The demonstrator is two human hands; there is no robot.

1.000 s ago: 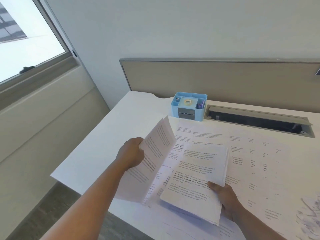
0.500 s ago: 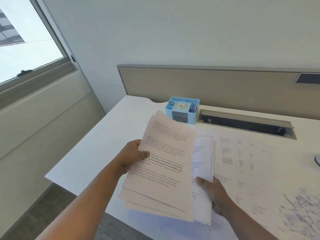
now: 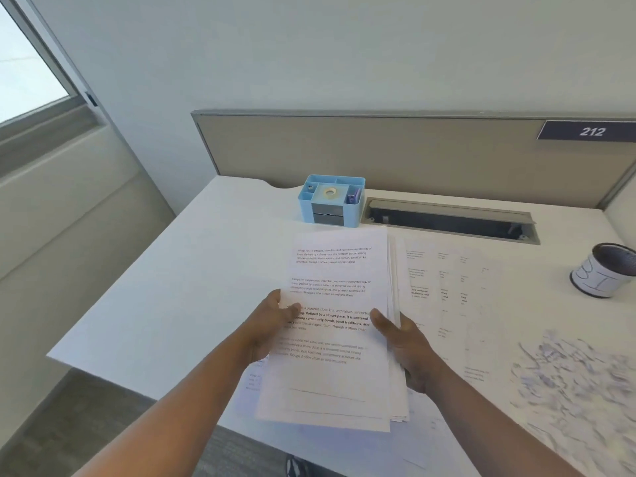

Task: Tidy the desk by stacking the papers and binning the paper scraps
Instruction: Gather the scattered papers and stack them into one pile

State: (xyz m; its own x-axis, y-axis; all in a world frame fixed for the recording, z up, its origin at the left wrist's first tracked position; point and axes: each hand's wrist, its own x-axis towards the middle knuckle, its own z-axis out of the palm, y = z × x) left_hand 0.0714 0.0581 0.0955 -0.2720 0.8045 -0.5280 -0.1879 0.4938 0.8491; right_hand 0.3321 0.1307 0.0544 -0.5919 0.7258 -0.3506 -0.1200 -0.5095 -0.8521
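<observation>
A stack of papers (image 3: 335, 325) is held over the near middle of the white desk (image 3: 192, 270), its bottom edge overhanging the desk's near edge. The stack is gripped at its left edge by the left hand (image 3: 266, 333), thumb curled onto the top sheet, and at its right edge by the right hand (image 3: 407, 346), thumb likewise on top and fingers beneath. The sheets are not squared (several edges are fanned out along the right side and the bottom).

From 9 to 11 o'clock of the stack, bare desktop runs out to the left edge and the near left corner. At 12 o'clock, just beyond the stack's top edge, a blue desk organiser (image 3: 331, 200) is found, and at 1 o'clock a cable slot (image 3: 451, 220) is set into the desk. At 3 o'clock, loose printed sheets (image 3: 447, 287) are spread flat. At 4 o'clock, paper scraps (image 3: 578, 383) lie in a blurred heap. A mesh cup (image 3: 604, 270) stands at 2 o'clock, well apart from the stack. A partition (image 3: 378, 149) closes the far edge.
</observation>
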